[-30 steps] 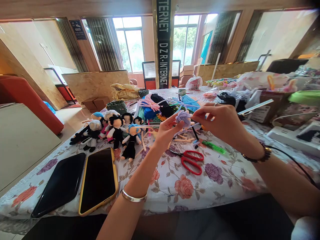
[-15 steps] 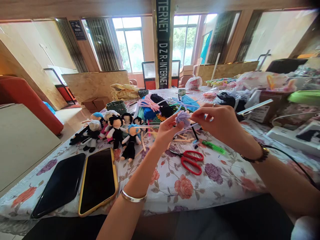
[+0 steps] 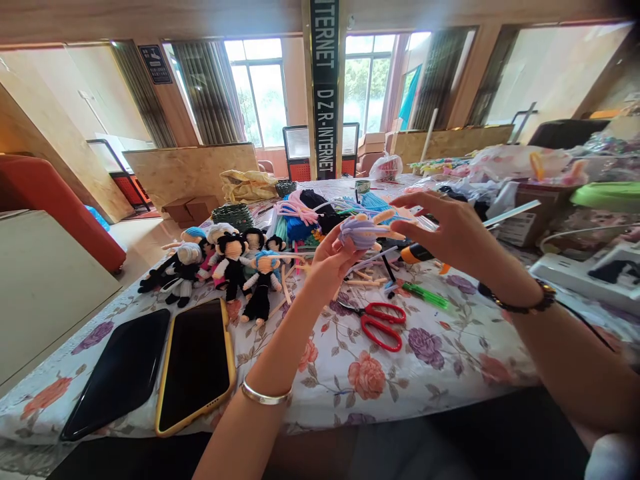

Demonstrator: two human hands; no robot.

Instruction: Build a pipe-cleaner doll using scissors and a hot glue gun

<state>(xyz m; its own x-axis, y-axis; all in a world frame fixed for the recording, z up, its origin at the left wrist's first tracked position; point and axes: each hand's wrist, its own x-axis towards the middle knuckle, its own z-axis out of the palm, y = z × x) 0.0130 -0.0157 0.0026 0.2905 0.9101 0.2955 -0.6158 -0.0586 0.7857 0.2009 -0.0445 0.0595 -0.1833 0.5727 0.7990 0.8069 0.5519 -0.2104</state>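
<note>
1. A table (image 3: 350, 393) fills the lower view, draped in a smooth white cloth printed with pink and purple roses.
2. Two phones lie flat near its front edge, glossy dark rectangles side by side: a black-cased phone (image 3: 117, 373) and, just beside it, a yellow-cased phone (image 3: 196, 363).
3. A cluster of fuzzy pipe-cleaner dolls (image 3: 225, 263) lies beyond the phones, with round heads, black bodies and thin limbs.
4. Behind them sits a loose heap of pipe cleaners (image 3: 310, 213), soft wiry strands in pink, blue and black.
5. The right hand (image 3: 450, 233) is raised above the table with fingers curved, its fingertips pinching a peach-coloured end of the piece; a beaded bracelet circles the wrist.
6. The left hand (image 3: 330, 263) is closed on the lavender pipe-cleaner piece (image 3: 363, 232) from below, thumb against it. The piece is a plush wound bundle with peach stubs, held in the air between both hands above the table's middle.
7. Red-handled scissors (image 3: 383, 323) lie shut on the cloth below the hands.
8. A translucent green stick (image 3: 425, 295) lies near them.
</note>
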